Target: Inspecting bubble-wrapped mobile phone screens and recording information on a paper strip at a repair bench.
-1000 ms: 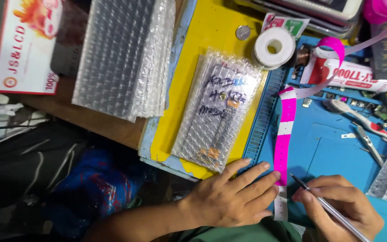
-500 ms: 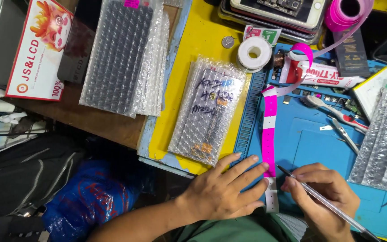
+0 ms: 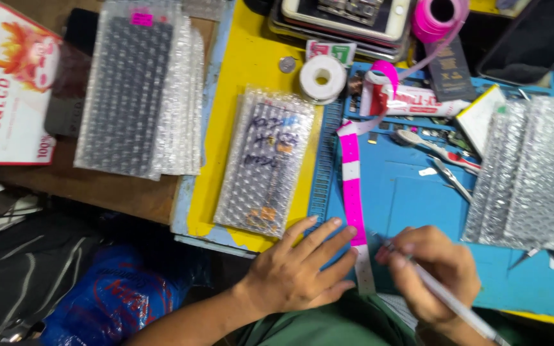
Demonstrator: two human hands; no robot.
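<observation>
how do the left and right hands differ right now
The left hand lies flat, fingers spread, palm down on the blue mat, fingertips at the pink strip. The right hand is curled around a thin white pen, its tip by the strip's lower end. The left hand holds nothing; the right hand grips a tool. Both are bare and sit either side of the strip.

Bubble-wrap packs (image 3: 533, 173) seemingly crowd blue mat (image 3: 411, 198).
</observation>
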